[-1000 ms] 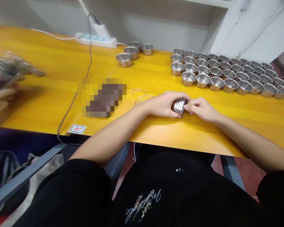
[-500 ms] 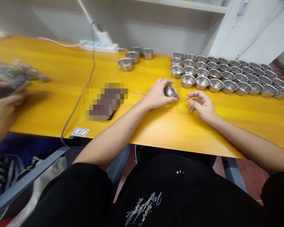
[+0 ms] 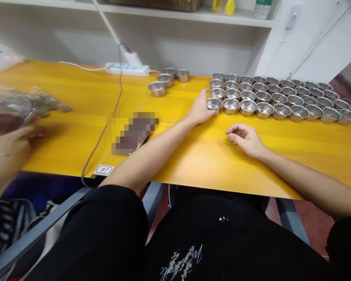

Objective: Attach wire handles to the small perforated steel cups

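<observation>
My left hand [image 3: 201, 108] is closed around a small perforated metal strainer basket [image 3: 214, 104], thumb at the front and fingers at its far left side. This basket stands upright at the front left corner of a block of similar strainer baskets [image 3: 263, 110], most with thin wire handles across their tops. My right hand [image 3: 245, 139] hovers over or rests on the table just in front of the rows, its fingers loosely curled with nothing in them. Bent pieces of thin wire [image 3: 170, 123] lie left of my left forearm.
Several plain metal cups [image 3: 157, 89] stand at the back, near a white power strip [image 3: 127, 69]. A pixelated dark flat object [image 3: 136, 132] and a grey cable [image 3: 118, 93] lie on the yellow table [image 3: 199, 160]. At far left, another person's hand [image 3: 11, 150] is by a clear bag [image 3: 14, 101].
My left hand has set the tilted basket upright at the front left end of the rows, moving it away from me. My right hand has shifted slightly left and down. The view has tilted up.
</observation>
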`<state>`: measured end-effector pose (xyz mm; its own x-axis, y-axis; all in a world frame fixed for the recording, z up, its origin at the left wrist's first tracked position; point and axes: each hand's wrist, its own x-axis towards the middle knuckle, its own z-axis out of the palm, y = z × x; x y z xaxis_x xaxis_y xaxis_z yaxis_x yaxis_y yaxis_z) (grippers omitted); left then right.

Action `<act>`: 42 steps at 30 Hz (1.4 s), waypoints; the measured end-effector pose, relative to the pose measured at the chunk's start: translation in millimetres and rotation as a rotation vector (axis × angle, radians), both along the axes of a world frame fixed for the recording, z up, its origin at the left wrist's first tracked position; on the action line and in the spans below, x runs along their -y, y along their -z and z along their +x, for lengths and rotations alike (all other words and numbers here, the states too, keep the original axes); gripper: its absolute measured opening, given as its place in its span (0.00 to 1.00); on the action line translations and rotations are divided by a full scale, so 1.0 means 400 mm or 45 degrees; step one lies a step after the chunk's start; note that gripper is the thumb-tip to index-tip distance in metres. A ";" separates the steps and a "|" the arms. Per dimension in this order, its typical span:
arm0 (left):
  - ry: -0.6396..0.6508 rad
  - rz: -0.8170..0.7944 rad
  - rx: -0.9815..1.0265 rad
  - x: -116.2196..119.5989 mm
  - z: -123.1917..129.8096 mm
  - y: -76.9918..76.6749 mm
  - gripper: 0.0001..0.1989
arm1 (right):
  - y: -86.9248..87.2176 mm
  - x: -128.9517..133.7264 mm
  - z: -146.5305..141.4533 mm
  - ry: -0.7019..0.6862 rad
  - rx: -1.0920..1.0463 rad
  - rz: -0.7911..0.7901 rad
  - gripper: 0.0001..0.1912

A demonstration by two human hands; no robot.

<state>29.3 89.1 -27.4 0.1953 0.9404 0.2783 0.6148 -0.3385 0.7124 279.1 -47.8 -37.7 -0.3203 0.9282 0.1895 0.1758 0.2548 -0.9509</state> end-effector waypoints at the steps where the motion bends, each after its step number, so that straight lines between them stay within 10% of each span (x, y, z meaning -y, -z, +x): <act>1: 0.014 0.002 0.007 -0.004 0.003 0.003 0.60 | 0.000 0.000 0.000 -0.005 0.004 0.004 0.15; 7: 0.016 -0.074 -0.102 -0.026 -0.084 -0.024 0.70 | 0.000 0.003 -0.001 -0.004 0.025 0.020 0.15; 13: -0.560 -0.114 -0.317 -0.090 -0.306 -0.111 0.68 | -0.005 0.008 0.000 -0.035 0.036 0.010 0.16; 18: -0.666 -0.249 -0.574 -0.099 -0.406 -0.139 0.61 | -0.010 0.012 -0.004 -0.048 0.036 -0.001 0.16; 25: -0.675 -0.145 -0.697 -0.050 -0.422 -0.145 0.34 | -0.009 0.015 -0.005 -0.045 0.042 0.001 0.14; 30: -0.391 0.243 -0.040 0.040 -0.374 -0.175 0.39 | -0.017 0.014 -0.016 -0.059 0.175 0.028 0.14; 42: -0.351 0.425 0.077 0.211 -0.251 -0.232 0.54 | -0.119 -0.145 -0.364 -0.303 0.992 0.478 0.16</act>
<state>-71.1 4.9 65.5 -0.0762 0.8119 0.5788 0.6750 -0.3853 0.6293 133.3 10.3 9.8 -0.6612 0.7412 0.1156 0.6391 0.6373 -0.4305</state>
